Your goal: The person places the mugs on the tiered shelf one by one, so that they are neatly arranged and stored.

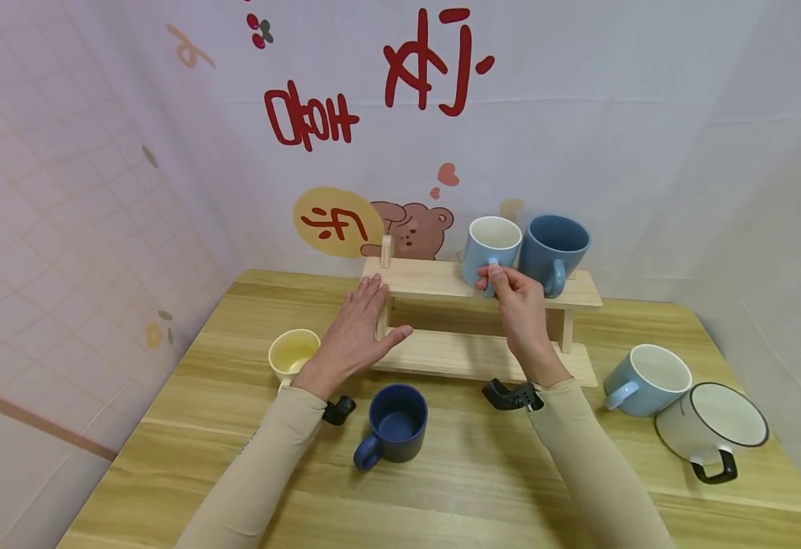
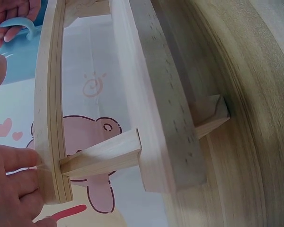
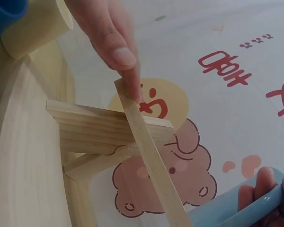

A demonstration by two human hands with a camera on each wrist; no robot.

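Note:
A light blue mug [image 1: 488, 240] with a white inside stands upright on the top board of a two-tier wooden rack [image 1: 421, 278]. My right hand [image 1: 520, 305] pinches its handle [image 3: 255, 204] between thumb and fingers. Right beside it on the same board is a grey-blue mug [image 1: 554, 244], its handle turned to the front. At the rack's left end my left hand [image 1: 359, 328] rests with fingers stretched against the top board's edge. In the left wrist view, its fingertips [image 2: 21, 158] touch the end of that board.
A yellow mug [image 1: 293, 352] stands left, partly behind my left wrist. In front of the rack is a dark blue mug [image 1: 398, 423]. Another light blue mug [image 1: 650, 379] and a white mug with a black handle [image 1: 712, 423] stand close together at the right. A patterned cloth [image 1: 579, 114] hangs behind.

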